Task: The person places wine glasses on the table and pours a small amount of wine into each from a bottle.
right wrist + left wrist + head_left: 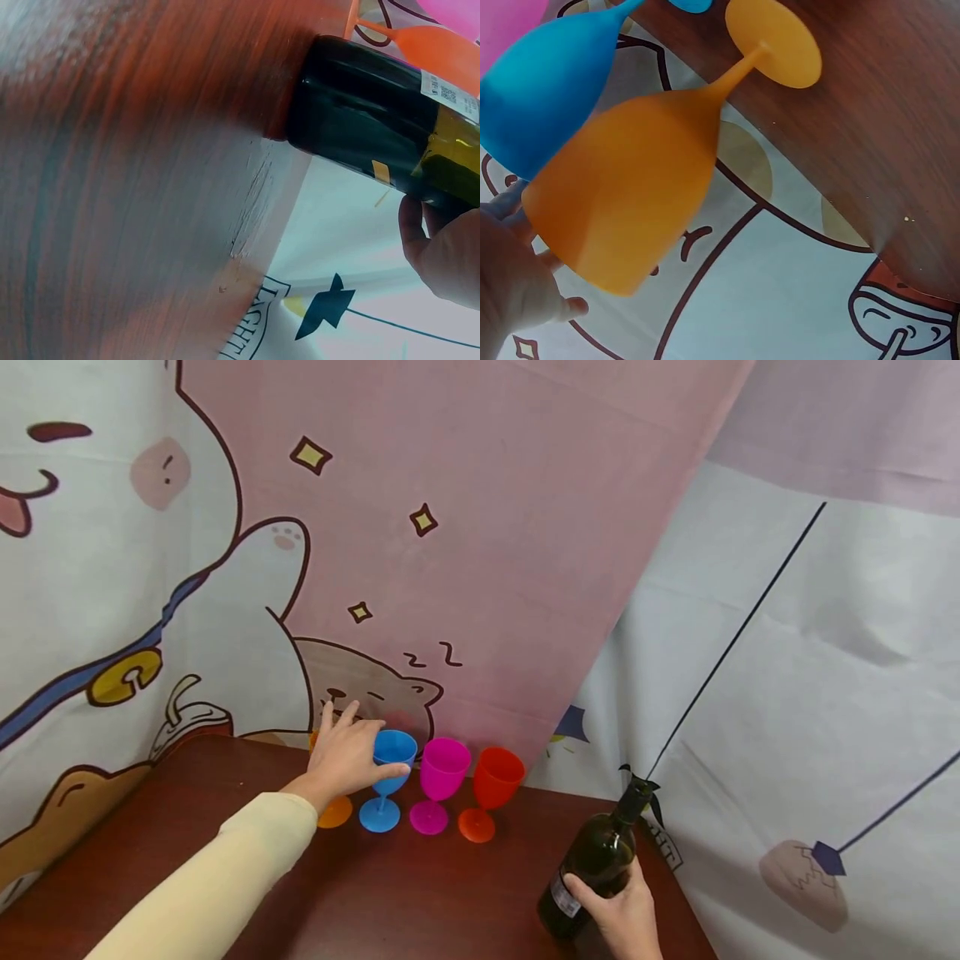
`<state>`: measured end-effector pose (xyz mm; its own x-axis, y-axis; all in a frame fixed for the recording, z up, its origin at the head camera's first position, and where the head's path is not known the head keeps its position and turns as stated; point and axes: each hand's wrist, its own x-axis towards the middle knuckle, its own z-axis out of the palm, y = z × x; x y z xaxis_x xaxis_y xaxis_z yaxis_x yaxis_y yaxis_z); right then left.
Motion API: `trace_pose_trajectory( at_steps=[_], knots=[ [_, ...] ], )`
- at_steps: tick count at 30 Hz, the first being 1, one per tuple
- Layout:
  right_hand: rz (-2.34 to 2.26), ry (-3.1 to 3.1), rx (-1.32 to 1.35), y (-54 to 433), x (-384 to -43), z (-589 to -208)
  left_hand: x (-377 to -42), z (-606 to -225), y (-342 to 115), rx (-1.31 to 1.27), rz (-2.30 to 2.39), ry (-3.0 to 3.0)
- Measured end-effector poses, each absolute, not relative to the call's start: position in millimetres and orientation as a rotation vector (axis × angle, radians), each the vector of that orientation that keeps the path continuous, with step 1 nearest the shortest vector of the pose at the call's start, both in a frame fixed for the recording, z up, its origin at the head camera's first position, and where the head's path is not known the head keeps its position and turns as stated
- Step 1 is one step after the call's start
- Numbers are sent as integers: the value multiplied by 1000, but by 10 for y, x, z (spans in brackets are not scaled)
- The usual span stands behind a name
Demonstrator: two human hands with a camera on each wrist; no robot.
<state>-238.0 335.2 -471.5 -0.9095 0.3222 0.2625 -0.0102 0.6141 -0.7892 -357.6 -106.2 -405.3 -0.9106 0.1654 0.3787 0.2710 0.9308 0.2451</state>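
Observation:
My left hand [347, 758] reaches over the back of the table with its fingers spread. It overlaps the blue goblet [394, 747] and hides most of the orange-yellow goblet [335, 812]. The left wrist view shows the whole orange-yellow goblet [630, 187], with my fingers behind its rim. A magenta goblet [446, 770] and a red-orange goblet [498, 778] stand to the right in the same row, all upright. At the table's right side, my right hand [628, 910] grips a dark green wine bottle [592, 868] around its body, thumb by the white label.
The reddish-brown wooden table [390, 893] has its back edge close behind the goblets. A cartoon-printed cloth [510, 568] hangs behind it and along its right side.

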Motion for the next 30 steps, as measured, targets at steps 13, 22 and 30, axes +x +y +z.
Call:
trace_pose_trajectory(
  at_steps=[13,22,30],
  knots=[
    [1216,-2435,-232,3327,-2378,-4740,-3410,-4078,-966,-399,-294,-2682],
    [1254,-2453,-263,3375,-2376,-4730,-2840,-4152,-953,-466,-516,-2645],
    [1292,-2439,-223,3374,-2390,-4735,-2646,-4313,-928,-355,-972,-2638]
  ],
)
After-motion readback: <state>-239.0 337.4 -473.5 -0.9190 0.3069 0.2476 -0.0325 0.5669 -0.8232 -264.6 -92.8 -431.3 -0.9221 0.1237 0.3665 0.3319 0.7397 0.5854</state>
